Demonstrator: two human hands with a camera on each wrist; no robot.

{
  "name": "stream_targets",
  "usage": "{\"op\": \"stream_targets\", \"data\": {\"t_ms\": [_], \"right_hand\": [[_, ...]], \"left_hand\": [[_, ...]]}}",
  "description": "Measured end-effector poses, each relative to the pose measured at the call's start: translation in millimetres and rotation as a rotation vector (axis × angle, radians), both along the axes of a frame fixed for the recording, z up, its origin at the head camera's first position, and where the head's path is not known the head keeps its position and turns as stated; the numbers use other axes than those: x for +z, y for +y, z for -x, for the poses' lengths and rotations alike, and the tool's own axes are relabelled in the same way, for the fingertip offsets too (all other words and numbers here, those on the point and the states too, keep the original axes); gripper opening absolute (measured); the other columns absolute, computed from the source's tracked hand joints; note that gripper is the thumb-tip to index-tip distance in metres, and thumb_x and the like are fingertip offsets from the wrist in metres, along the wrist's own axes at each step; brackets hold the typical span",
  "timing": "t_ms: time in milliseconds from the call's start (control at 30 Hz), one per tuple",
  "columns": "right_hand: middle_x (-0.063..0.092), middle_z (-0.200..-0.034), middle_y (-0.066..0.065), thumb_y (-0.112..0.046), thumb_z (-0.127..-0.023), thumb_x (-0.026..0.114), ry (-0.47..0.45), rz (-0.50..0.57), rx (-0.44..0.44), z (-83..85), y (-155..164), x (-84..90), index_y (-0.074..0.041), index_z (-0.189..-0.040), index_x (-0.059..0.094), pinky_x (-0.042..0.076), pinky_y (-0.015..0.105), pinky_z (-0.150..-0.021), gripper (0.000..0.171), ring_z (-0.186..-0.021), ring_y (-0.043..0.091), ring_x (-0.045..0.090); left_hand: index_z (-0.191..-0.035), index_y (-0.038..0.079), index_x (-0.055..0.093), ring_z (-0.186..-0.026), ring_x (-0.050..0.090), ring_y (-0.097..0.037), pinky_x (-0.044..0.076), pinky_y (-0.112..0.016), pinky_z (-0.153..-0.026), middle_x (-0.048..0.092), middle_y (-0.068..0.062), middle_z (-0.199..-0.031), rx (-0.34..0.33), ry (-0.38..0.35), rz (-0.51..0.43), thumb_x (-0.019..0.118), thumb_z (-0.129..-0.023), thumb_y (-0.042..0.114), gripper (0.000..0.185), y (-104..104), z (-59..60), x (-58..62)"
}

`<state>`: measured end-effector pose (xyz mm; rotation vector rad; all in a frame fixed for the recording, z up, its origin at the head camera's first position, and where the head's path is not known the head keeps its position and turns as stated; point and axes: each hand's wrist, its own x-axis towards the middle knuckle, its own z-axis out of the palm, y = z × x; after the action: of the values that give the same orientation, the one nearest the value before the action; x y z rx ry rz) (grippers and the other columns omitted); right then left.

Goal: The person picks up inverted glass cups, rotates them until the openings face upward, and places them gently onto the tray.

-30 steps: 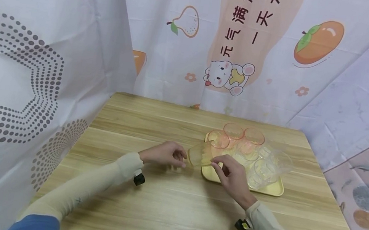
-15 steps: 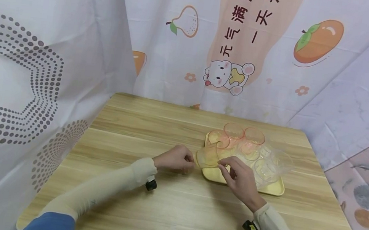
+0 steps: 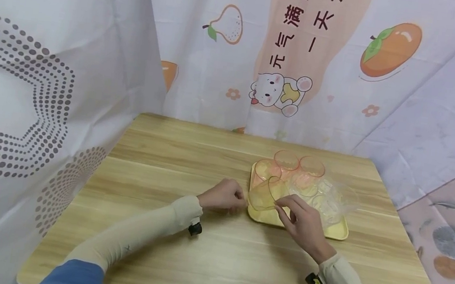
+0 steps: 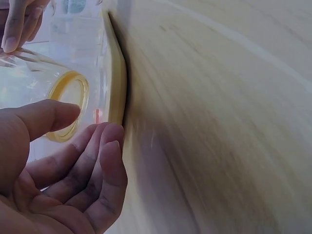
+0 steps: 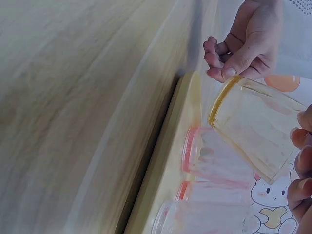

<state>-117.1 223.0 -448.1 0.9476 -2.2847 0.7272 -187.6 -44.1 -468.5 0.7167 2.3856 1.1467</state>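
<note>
Yellow cup (image 3: 264, 197): tilted over the tray's (image 3: 337, 232) near-left corner, pinched at the rim end by my right hand (image 3: 305, 221), my left hand (image 3: 224, 194) just beside its base with fingers loosely curled, thumb seemingly at the base ring to steady it. Pink cups (image 3: 287, 160) stand behind on the tray; clear cups (image 3: 332, 203) on its right blur together, count uncertain. All rests on the tabletop (image 3: 175, 154).

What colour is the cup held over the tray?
Translucent yellow; the cup shows best in the right wrist view.
</note>
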Motion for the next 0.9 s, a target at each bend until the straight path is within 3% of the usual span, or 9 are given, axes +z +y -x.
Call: {"op": "stream_targets", "data": {"t_ms": [267, 533, 700, 900], "right_hand": [[0.069, -0.096, -0.007, -0.006, -0.085, 0.079, 0.045, -0.017, 0.009, -3.3, 9.2, -2.2, -0.013, -0.099, 0.074, 0.038, 0.015, -0.049, 0.016, -0.056, 0.0, 0.044], [0.07, -0.097, -0.005, -0.018, -0.096, 0.071, 0.092, -0.079, 0.003, -3.4, 16.0, -3.8, -0.014, -0.1, 0.076, 0.044, 0.02, -0.05, 0.008, -0.058, 0.005, 0.054], [0.071, -0.098, -0.005, -0.017, -0.095, 0.072, 0.098, -0.144, -0.002, -4.3, 18.6, -3.7, -0.013, -0.101, 0.076, 0.051, 0.028, -0.053, 0.009, -0.068, 0.009, 0.065], [0.07, -0.097, -0.005, -0.017, -0.095, 0.071, 0.094, -0.196, -0.008, -6.1, 22.7, -4.3, -0.013, -0.101, 0.076, 0.054, 0.033, -0.056, 0.009, -0.072, 0.01, 0.068]], "left_hand": [[-0.073, 0.004, 0.076, -0.057, 0.068, -0.021, 0.048, -0.024, -0.049, 0.072, -0.007, -0.066, 0.008, -0.003, 0.018, 0.073, -0.095, 0.017, 0.025, 8.1, -2.8, -4.5], [-0.071, 0.004, 0.075, -0.056, 0.067, -0.018, 0.05, -0.024, -0.049, 0.071, -0.005, -0.064, 0.007, 0.015, 0.05, 0.074, -0.095, 0.015, 0.026, 13.2, -3.5, -7.3], [-0.069, 0.005, 0.074, -0.054, 0.066, -0.017, 0.046, -0.022, -0.047, 0.07, -0.005, -0.062, 0.007, 0.026, 0.06, 0.073, -0.094, 0.014, 0.027, 15.9, -3.8, -8.0], [-0.066, 0.004, 0.072, -0.05, 0.062, -0.013, 0.045, -0.021, -0.047, 0.069, -0.004, -0.059, 0.022, 0.042, 0.084, 0.072, -0.094, 0.013, 0.029, 18.5, -2.4, -11.6]]}}
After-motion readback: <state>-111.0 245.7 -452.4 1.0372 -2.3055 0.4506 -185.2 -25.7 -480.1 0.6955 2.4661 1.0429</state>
